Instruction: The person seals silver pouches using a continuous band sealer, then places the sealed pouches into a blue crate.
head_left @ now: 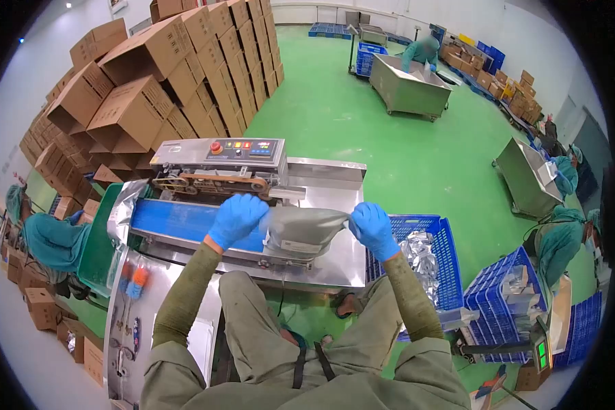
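A silver foil bag (306, 231) hangs between my two blue-gloved hands, its top edge stretched sideways and its lower part over the metal table. My left hand (239, 217) is closed at the bag's upper left corner, above the blue conveyor belt (178, 220). On the opposite corner my right hand (374, 229) pinches the foil, near the basket side. Just behind the bag stands a band sealing machine (219, 160) with a red button and lit displays. Another silver bag (126, 208) lies at the belt's left end, over a green bin (97, 249).
Right of the table, a blue basket (451, 273) holds several foil bags. A scale display (542, 354) stands nearby. Scissors and small tools lie on a steel side table (154, 301). Stacked cartons (184, 75) rise behind the machine. Co-workers stand at left, right and far back.
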Demonstrator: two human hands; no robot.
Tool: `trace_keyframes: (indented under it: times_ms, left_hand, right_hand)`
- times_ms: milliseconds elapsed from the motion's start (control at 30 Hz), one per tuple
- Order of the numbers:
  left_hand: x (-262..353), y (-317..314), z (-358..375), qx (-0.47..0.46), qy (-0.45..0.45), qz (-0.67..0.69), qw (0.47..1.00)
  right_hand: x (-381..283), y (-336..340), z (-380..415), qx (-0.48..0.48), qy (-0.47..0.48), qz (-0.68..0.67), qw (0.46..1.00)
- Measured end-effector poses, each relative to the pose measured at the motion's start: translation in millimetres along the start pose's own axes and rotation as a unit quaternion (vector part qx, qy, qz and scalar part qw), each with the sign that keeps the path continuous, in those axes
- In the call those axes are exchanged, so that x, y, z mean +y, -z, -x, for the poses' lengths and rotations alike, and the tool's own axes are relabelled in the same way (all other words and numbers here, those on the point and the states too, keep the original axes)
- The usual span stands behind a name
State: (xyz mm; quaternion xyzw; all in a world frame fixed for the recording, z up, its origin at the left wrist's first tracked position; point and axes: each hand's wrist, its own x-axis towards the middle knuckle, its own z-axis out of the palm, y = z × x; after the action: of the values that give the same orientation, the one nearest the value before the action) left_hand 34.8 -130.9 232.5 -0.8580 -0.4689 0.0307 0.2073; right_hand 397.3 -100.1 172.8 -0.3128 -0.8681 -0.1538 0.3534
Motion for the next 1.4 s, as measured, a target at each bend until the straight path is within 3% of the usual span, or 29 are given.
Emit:
trace_keyframes:
  times_ms: [100, 133, 167, 233, 267, 367, 400, 500, 600, 733, 833, 867, 900, 933, 967, 1000, 1033, 1067, 1133, 1200, 1233, 1267, 1300, 1333, 1367, 1400]
  left_hand:
    - [15.7, -27.6, 6.8, 0.335, -0.001, 0.132, 0.933]
    - [26.6, -22.6, 1.2, 0.391, 0.03, 0.204, 0.897]
    - [43.8, -26.9, 0.0, 0.381, 0.122, 0.34, 0.851]
    - [76.0, -29.8, -7.3, 0.338, 0.292, 0.576, 0.684]
    - [80.6, -22.5, -18.8, 0.422, 0.294, 0.567, 0.644]
    - [62.5, -4.1, -28.3, 0.267, 0.366, 0.657, 0.603]
    - [50.3, -44.6, -36.8, 0.271, 0.35, 0.61, 0.657]
    - [37.7, -152.7, -46.0, 0.188, 0.403, 0.641, 0.626]
    - [16.7, -213.4, -45.5, 0.131, 0.404, 0.563, 0.709]
    - [-4.9, -249.4, -44.8, 0.158, 0.421, 0.61, 0.653]
    - [-22.2, -256.0, -39.4, 0.173, 0.405, 0.61, 0.658]
    - [-30.0, -255.5, -34.6, 0.145, 0.386, 0.58, 0.703]
    - [-40.7, -261.4, -27.0, 0.143, 0.338, 0.495, 0.788]
    - [-51.2, -268.2, -19.3, 0.14, 0.28, 0.404, 0.86]
    - [-61.1, -276.9, -15.3, 0.078, 0.344, 0.412, 0.84]
    - [-82.4, -293.5, -6.0, 0.043, 0.2, 0.163, 0.965]
    - [-82.9, -271.5, 3.3, 0.033, 0.314, 0.284, 0.905]
    - [-83.6, -249.1, 10.7, 0.052, 0.426, 0.387, 0.816]
    - [-98.8, -247.2, 25.7, 0.102, 0.379, 0.522, 0.758]
    - [-107.8, -240.8, 49.4, 0.131, 0.316, 0.564, 0.751]
    - [-112.2, -239.1, 70.6, 0.138, 0.291, 0.548, 0.772]
    - [-129.3, -247.0, 97.1, 0.092, 0.28, 0.412, 0.862]
    - [-145.8, -252.1, 123.8, 0.053, 0.263, 0.261, 0.927]
    - [-153.1, -252.8, 146.9, 0.034, 0.245, 0.129, 0.96]
    - [-118.9, -217.8, 159.0, 0.141, 0.254, 0.116, 0.95]
    - [-83.6, -185.9, 168.0, 0.245, 0.26, 0.104, 0.928]
  right_hand:
    - [-21.1, 4.9, -12.9, 0.199, -0.034, -0.153, 0.967]
    - [-29.3, 3.2, -12.3, 0.185, -0.111, -0.189, 0.958]
    - [-39.6, 1.6, -9.1, 0.167, -0.188, -0.224, 0.942]
    - [-54.5, -0.5, -9.5, 0.154, -0.315, -0.291, 0.89]
    - [-57.6, -1.0, -14.2, 0.159, -0.365, -0.322, 0.859]
    - [-47.4, -19.1, -32.6, 0.162, -0.445, -0.386, 0.792]
    - [-40.9, -30.7, -38.2, 0.159, -0.463, -0.401, 0.774]
    - [-28.1, -84.6, -25.5, 0.102, -0.531, -0.452, 0.709]
    - [-17.6, -127.1, -26.2, 0.053, -0.574, -0.471, 0.668]
    - [-27.1, -153.4, -35.2, 0.043, -0.578, -0.481, 0.658]
    - [-27.0, -175.8, -43.0, 0.033, -0.563, -0.481, 0.671]
    - [-27.6, -187.2, -43.5, 0.032, -0.561, -0.486, 0.669]
    - [-26.6, -204.5, -41.7, 0.033, -0.561, -0.49, 0.667]
    - [-20.1, -239.5, -31.9, 0.043, -0.458, -0.431, 0.776]
    - [-23.2, -255.0, -32.7, -0.005, -0.392, -0.379, 0.838]
    - [-25.1, -270.8, -34.4, -0.042, -0.318, -0.316, 0.893]
    - [-25.7, -286.7, -36.6, -0.063, -0.241, -0.255, 0.934]
    - [-23.1, -286.4, -35.7, -0.056, -0.224, -0.238, 0.944]
    - [-24.8, -257.5, -41.0, -0.045, -0.294, -0.309, 0.903]
    - [-14.5, -195.5, -26.3, -0.046, -0.443, -0.435, 0.782]
    - [-7.5, -155.7, -0.5, -0.04, -0.485, -0.439, 0.756]
    - [-1.2, -123.5, 23.4, -0.026, -0.522, -0.422, 0.741]
    - [-0.7, -110.3, 62.0, 0.037, -0.52, -0.347, 0.78]
    - [12.5, -56.1, 107.4, 0.0, -0.596, -0.266, 0.758]
    - [25.2, -0.2, 151.7, -0.045, -0.665, -0.193, 0.72]
    - [25.9, 31.8, 226.0, -0.03, -0.649, -0.035, 0.759]
